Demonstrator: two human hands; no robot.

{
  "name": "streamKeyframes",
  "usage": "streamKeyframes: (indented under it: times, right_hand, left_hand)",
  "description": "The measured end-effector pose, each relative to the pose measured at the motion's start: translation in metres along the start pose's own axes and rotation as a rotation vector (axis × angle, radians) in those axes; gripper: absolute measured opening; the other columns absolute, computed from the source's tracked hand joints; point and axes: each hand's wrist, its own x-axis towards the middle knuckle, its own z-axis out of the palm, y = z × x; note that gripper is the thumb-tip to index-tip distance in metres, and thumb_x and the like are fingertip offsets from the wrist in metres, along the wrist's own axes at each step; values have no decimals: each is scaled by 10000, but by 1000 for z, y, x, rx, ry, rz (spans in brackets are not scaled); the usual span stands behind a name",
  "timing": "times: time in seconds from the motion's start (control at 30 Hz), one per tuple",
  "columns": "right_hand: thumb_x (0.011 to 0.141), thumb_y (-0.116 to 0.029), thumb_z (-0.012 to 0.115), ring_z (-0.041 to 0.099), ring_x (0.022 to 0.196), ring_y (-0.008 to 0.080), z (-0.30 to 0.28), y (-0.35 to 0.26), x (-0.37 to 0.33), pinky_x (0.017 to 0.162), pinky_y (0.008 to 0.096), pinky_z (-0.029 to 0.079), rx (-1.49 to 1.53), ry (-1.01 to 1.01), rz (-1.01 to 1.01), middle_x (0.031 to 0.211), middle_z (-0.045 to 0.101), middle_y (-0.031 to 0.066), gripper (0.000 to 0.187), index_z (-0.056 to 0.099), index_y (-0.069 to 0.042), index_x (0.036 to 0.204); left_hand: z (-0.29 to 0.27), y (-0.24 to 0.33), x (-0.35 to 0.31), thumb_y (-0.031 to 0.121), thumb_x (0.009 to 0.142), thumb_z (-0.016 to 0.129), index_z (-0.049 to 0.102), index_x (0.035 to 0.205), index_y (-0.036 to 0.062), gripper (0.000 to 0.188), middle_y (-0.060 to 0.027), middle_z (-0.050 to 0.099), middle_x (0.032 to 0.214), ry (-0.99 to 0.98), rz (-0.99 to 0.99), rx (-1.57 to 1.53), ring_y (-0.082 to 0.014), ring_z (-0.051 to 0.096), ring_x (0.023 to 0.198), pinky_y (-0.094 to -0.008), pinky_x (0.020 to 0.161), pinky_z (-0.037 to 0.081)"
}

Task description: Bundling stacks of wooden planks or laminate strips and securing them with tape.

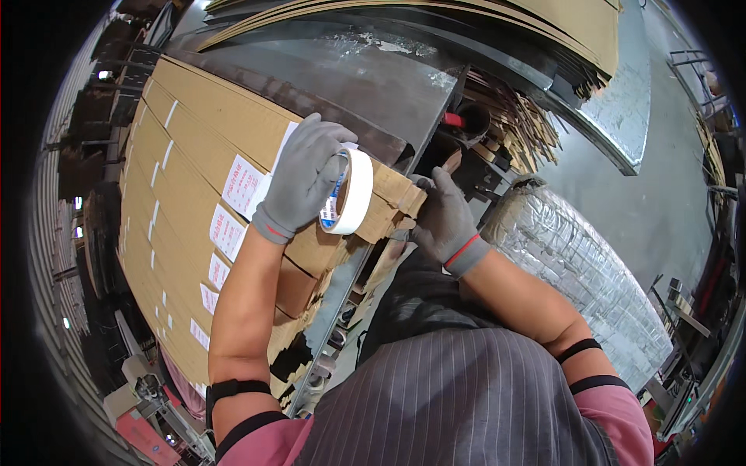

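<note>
A roll of white tape point(359, 191) with a blue-printed core hangs on the fingers of my left hand point(305, 177), which wears a grey glove. That hand rests on the top of a long, flat cardboard carton point(233, 105), beside white labels with red print point(245, 185). My right hand point(446, 221), also gloved in grey, is at the near end of the same carton. Its fingers are against the carton's torn-looking end flap point(399, 191), and part of them is hidden behind the cardboard.
Several similar cartons point(167, 233) lie side by side to the left. Beyond them is a dark metal table point(365, 85) with cardboard sheets point(567, 31) on top. A silver-wrapped bundle point(575, 272) lies at right. Scrap strips point(517, 116) fill a space behind my right hand.
</note>
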Motion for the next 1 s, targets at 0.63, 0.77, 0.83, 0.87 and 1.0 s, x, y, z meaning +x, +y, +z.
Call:
streamKeyframes:
  times: [0.63, 0.77, 0.83, 0.87, 1.0]
  right_hand:
    - [907, -593, 444, 357, 1344, 327, -43, -71, -210, 1107, 483, 275, 75, -35, 13, 1462, 366, 170, 812, 281, -8, 1446]
    - [984, -364, 443, 548, 1170, 266, -70, -138, -269, 1029, 406, 403, -990, 212, -252, 1257, 570, 189, 519, 513, 60, 1276]
    - [988, -343, 425, 493, 1234, 306, -33, -157, -264, 1049, 416, 370, -1220, 152, -607, 1307, 523, 211, 503, 519, 68, 1261]
    - [978, -327, 443, 460, 1260, 340, 3, -160, -255, 1062, 436, 343, -1503, -21, -758, 1324, 494, 232, 470, 543, 54, 1236]
    - [850, -224, 654, 404, 1300, 405, 90, -168, -206, 1095, 510, 238, -1983, -795, -725, 1322, 482, 240, 199, 669, -36, 913]
  left_hand:
    - [92, 159, 12, 102, 821, 642, 555, 920, 69, 136, -101, 599, 976, 334, 133, -208, -317, 555, 948, -429, 878, 399]
    - [99, 166, 21, 152, 850, 615, 574, 879, 50, 114, -113, 628, 959, 346, 46, -207, -307, 561, 961, -420, 884, 411]
    - [85, 166, 26, 226, 886, 565, 588, 825, 14, 222, -134, 633, 1005, 43, -30, -250, -322, 557, 975, -408, 894, 418]
    - [76, 166, 31, 300, 895, 537, 592, 790, -20, 342, -143, 635, 1038, -63, -72, -230, -330, 555, 1014, -395, 903, 429]
    - [62, 166, 34, 421, 944, 489, 596, 811, -31, 484, -176, 608, 1094, 64, 51, -419, -308, 565, 1067, -378, 899, 450]
